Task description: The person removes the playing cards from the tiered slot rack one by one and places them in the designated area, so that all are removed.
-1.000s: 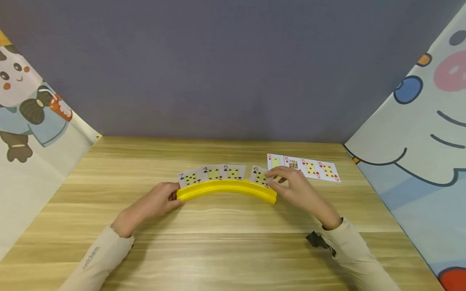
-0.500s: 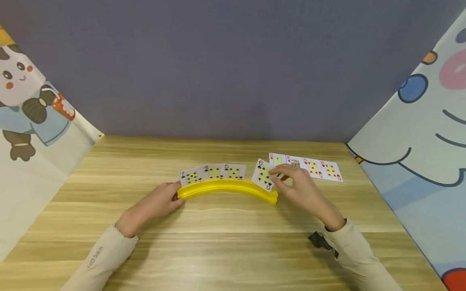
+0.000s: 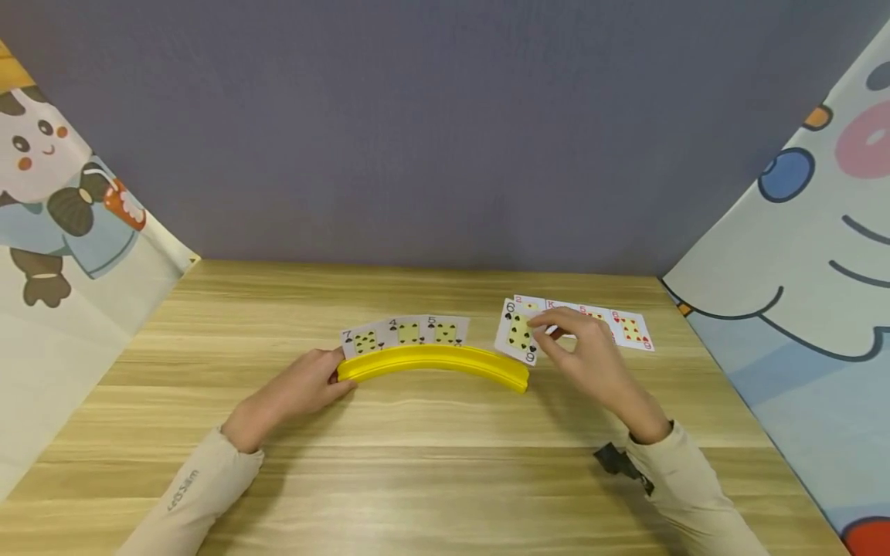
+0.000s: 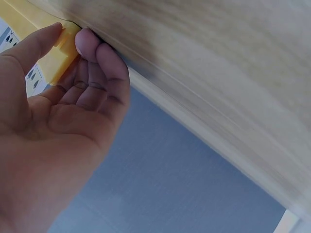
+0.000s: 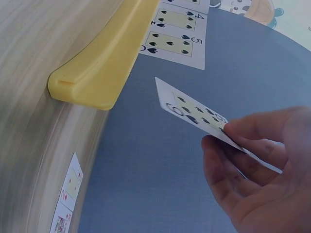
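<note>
Right hand [image 3: 587,347]: grip nearly closed, thumb and fingers pinching the six of spades [image 3: 514,330] by its right edge, card tilted. Left hand [image 3: 299,394]: grip round the left end of the yellow card holder [image 3: 431,356], which sits on the table [image 3: 431,479]. Seven of spades [image 3: 363,342], four of spades [image 3: 408,333], five of spades [image 3: 446,333] stand in the holder, left to right. Row of red cards [image 3: 630,330] lies on the table beyond the right hand; hand and six partly cover it in head view. Right wrist view shows a gap between six and holder, plus the two of diamonds [image 5: 72,184] uncovered. Left wrist view shows curled fingers; head view mostly hides these.
</note>
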Motion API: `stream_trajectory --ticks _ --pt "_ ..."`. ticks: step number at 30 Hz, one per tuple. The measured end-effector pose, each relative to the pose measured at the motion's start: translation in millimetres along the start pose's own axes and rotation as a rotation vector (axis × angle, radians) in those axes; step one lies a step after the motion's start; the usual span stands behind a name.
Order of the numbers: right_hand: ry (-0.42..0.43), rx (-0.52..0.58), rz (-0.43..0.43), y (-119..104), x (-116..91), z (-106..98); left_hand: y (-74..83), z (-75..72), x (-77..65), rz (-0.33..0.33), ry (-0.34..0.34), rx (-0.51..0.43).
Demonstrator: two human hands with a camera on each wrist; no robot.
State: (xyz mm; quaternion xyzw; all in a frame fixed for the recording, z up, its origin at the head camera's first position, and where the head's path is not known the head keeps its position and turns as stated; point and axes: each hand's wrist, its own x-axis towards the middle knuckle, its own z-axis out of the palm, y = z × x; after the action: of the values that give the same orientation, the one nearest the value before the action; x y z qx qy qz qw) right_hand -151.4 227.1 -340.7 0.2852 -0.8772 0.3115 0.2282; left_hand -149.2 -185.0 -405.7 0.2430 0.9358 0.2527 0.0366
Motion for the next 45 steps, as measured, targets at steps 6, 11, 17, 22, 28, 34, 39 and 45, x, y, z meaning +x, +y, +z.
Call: stream_trajectory --ticks 6,11,17,22,28,34,39,45 --pt "0.042 0.018 0.003 6 1 -2 0.0 -2.3 -0.2 -0.006 -0.003 0.001" --pt "0.061 0.011 0.062 13 -1 -5 -2.3 -3.6 -0.3 -0.019 -0.022 -0.009" --pt "0.088 0.018 0.086 20 -6 -9 -4.3 -5.3 -0.8 -0.023 -0.031 -0.021" --pt "0.104 0.023 0.095 27 -12 -11 -4.3 -5.9 -0.4 -0.022 -0.034 -0.043" --pt "0.047 0.018 0.206 41 -17 -9 -5.5 -5.7 -0.1 -0.016 -0.041 -0.066" --pt "-0.120 0.087 0.360 65 -23 3 -6.4 -5.9 0.1 -0.017 -0.045 -0.058" --pt "-0.190 0.106 0.352 81 -29 16 -4.6 -7.4 0.2 -0.016 -0.049 -0.066" --pt "-0.216 0.080 0.341 91 -34 24 -3.3 -7.9 0.5 -0.023 -0.056 -0.064"
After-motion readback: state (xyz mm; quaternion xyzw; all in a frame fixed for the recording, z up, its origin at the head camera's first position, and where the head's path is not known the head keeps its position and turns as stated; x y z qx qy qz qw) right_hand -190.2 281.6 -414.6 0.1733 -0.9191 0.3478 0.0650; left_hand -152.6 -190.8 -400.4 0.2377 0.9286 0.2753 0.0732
